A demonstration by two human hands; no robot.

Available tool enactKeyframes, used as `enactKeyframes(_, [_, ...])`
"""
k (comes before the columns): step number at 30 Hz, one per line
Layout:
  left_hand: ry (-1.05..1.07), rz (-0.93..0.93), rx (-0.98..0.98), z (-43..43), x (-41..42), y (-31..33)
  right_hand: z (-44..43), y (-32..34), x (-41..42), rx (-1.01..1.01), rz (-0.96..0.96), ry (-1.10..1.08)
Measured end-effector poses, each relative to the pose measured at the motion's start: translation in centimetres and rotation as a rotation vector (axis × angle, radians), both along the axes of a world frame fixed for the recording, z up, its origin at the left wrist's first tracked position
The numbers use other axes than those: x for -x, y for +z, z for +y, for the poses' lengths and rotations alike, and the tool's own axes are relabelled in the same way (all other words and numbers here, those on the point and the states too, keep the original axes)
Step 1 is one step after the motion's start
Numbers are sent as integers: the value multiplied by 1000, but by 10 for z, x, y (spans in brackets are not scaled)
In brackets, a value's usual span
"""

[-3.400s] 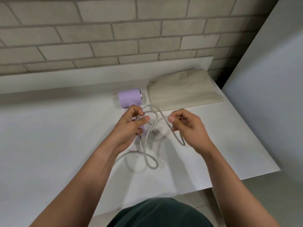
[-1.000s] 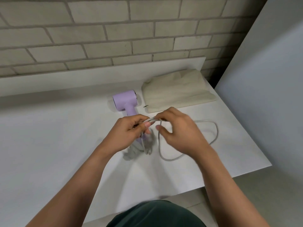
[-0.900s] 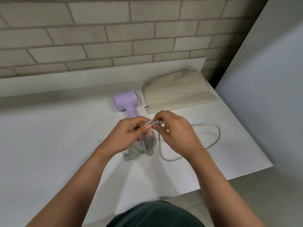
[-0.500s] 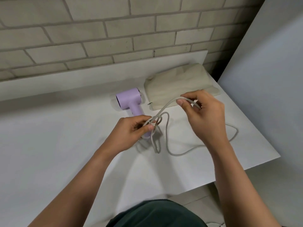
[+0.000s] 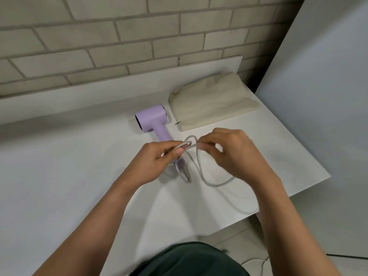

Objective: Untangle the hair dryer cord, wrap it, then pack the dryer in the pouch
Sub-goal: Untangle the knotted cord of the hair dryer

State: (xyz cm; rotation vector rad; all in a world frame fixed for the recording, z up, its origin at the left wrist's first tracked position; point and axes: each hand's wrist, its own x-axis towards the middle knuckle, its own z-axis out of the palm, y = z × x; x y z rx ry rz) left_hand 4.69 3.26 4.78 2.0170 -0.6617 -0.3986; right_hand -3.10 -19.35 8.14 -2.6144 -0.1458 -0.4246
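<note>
A lilac hair dryer (image 5: 153, 121) lies on the white table (image 5: 59, 176), its handle pointing toward me. Its grey cord (image 5: 211, 183) is gathered in short loops just past the handle end. My left hand (image 5: 159, 162) pinches the bundled loops between thumb and fingers. My right hand (image 5: 233, 154) grips a strand of the cord right beside the left one, and a slack loop hangs down to the table beneath it. A beige fabric pouch (image 5: 213, 101) lies flat at the back right, beside the dryer head.
A brick wall (image 5: 139, 36) runs behind the table's raised back ledge. A grey panel (image 5: 322, 96) stands close on the right. The table's right edge (image 5: 310, 158) is near my right hand. A thin white cable (image 5: 256, 262) lies on the floor below.
My right hand, which had lifted a strand of cord up and to the right, has come back down to meet my left hand. The slack loop on the table has shrunk.
</note>
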Motion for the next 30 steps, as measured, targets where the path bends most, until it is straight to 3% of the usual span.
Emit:
enactKeyframes(4, [78,36,89,10,0,-3,-33,29,12,-195,-123,-104])
enactKeyframes(10, [94,135,152,1,3,1,-72,33,18,-199,-240,-441])
enactKeyframes(17, [128,214,212,-14,15,5,-68,-28,7,-97,-56,-514])
enactKeyframes(24, [160,170,117,-24,31,9,-77,-94,-8,-349,174,-418])
enactKeyframes(30, [182,119,82,-27,41,6,-95,-133,-21,-181,313,-420])
